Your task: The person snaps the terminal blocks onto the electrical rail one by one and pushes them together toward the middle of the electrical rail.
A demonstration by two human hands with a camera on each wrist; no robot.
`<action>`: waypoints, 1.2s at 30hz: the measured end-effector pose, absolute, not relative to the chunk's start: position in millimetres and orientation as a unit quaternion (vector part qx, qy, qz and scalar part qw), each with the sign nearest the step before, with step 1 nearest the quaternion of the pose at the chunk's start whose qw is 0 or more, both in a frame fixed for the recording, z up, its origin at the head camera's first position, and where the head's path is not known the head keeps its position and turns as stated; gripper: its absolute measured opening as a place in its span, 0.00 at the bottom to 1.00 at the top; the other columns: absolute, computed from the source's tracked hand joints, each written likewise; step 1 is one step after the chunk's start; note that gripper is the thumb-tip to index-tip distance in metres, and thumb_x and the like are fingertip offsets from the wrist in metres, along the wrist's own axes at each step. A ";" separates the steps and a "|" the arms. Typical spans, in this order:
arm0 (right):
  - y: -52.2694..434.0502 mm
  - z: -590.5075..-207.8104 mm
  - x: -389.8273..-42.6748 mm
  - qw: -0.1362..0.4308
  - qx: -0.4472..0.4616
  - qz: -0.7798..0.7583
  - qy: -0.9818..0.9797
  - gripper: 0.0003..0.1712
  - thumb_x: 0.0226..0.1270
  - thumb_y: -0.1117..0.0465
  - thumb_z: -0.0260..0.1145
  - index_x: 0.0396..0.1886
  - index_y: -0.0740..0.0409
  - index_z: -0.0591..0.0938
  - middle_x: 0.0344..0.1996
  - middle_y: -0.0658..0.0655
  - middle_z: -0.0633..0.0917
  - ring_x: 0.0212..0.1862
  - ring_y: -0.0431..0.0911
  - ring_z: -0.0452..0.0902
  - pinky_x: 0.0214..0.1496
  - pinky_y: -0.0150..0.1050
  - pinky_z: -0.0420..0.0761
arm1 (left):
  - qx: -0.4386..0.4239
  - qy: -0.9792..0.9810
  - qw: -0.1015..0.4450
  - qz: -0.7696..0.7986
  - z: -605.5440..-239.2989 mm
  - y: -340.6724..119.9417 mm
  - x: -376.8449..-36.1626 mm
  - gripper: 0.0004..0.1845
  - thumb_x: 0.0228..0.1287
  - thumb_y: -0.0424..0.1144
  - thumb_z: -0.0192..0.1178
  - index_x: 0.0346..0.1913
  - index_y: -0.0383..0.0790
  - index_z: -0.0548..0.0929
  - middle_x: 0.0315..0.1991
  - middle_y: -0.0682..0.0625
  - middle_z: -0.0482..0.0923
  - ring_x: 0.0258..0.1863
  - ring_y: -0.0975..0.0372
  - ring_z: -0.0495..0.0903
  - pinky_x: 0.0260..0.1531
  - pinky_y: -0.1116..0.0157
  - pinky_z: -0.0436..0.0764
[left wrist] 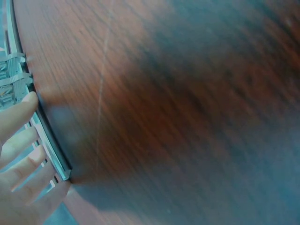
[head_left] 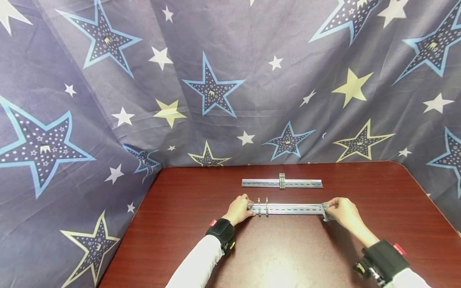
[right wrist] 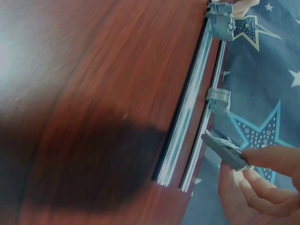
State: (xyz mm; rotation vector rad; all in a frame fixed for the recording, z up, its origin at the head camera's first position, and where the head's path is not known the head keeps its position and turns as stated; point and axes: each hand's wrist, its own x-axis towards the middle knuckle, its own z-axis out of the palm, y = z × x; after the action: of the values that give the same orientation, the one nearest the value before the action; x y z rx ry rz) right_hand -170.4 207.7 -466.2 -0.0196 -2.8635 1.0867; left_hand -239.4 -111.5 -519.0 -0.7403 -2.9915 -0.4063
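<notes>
Two slotted metal rails lie on the red-brown table (head_left: 288, 256). My left hand (head_left: 240, 208) grips the left end of the near rail (head_left: 291, 209), fingers (left wrist: 18, 122) laid over it beside two grey clips (head_left: 263, 206) that sit on it. My right hand (head_left: 340, 210) pinches a loose grey clip (head_left: 325, 209) at the rail's right end. In the right wrist view this clip (right wrist: 225, 151) sits between thumb and fingertip, just off the end of the near rail (right wrist: 185, 117). The far rail (head_left: 302, 183) carries clips (head_left: 282, 181) at its middle.
A star-patterned blue cloth (head_left: 216, 88) hangs behind the table and drapes down its left side. The table's back edge runs just beyond the far rail. Bare wood stretches in front of the near rail, between my forearms.
</notes>
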 end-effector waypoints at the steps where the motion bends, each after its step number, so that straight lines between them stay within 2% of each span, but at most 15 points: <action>1: 204.3 -465.5 -172.2 0.039 -0.006 0.356 -0.934 0.09 0.45 0.67 0.62 0.25 0.71 0.79 0.19 0.59 0.81 0.22 0.42 0.73 0.25 0.38 0.69 | -0.238 -0.962 0.017 -0.131 -518.9 -111.4 -239.5 0.19 0.41 0.43 0.68 0.39 0.38 0.83 0.31 0.50 0.72 0.33 0.58 0.72 0.30 0.65 0.73; 11: 170.9 -464.5 -188.6 0.036 -0.004 0.368 -0.929 0.07 0.43 0.67 0.63 0.23 0.68 0.79 0.18 0.57 0.80 0.21 0.42 0.71 0.25 0.39 0.70 | -0.235 -0.964 0.017 -0.125 -520.1 -110.8 -238.4 0.20 0.41 0.44 0.68 0.40 0.38 0.83 0.31 0.50 0.72 0.34 0.58 0.72 0.30 0.65 0.73; 24: 134.8 -474.7 -200.2 0.049 -0.015 0.373 -0.926 0.04 0.40 0.67 0.62 0.18 0.64 0.78 0.18 0.57 0.80 0.24 0.50 0.74 0.28 0.43 0.71 | -0.238 -0.963 0.023 -0.129 -519.5 -110.5 -237.7 0.19 0.40 0.43 0.68 0.39 0.38 0.84 0.31 0.50 0.72 0.33 0.57 0.73 0.30 0.65 0.73; 36: 110.2 -483.8 -205.6 0.047 -0.017 0.383 -0.922 0.03 0.39 0.67 0.61 0.18 0.63 0.76 0.17 0.54 0.78 0.23 0.47 0.73 0.29 0.42 0.72 | -0.237 -0.963 0.027 -0.124 -517.5 -109.8 -235.0 0.19 0.41 0.42 0.68 0.39 0.38 0.83 0.32 0.50 0.72 0.34 0.58 0.72 0.30 0.66 0.72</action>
State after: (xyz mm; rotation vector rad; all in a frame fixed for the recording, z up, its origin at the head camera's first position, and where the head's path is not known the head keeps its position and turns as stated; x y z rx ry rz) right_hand -205.6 110.2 -483.8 -0.0527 -2.8133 1.1682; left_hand -235.0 -109.8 -517.5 -0.7314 -2.9758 -0.3826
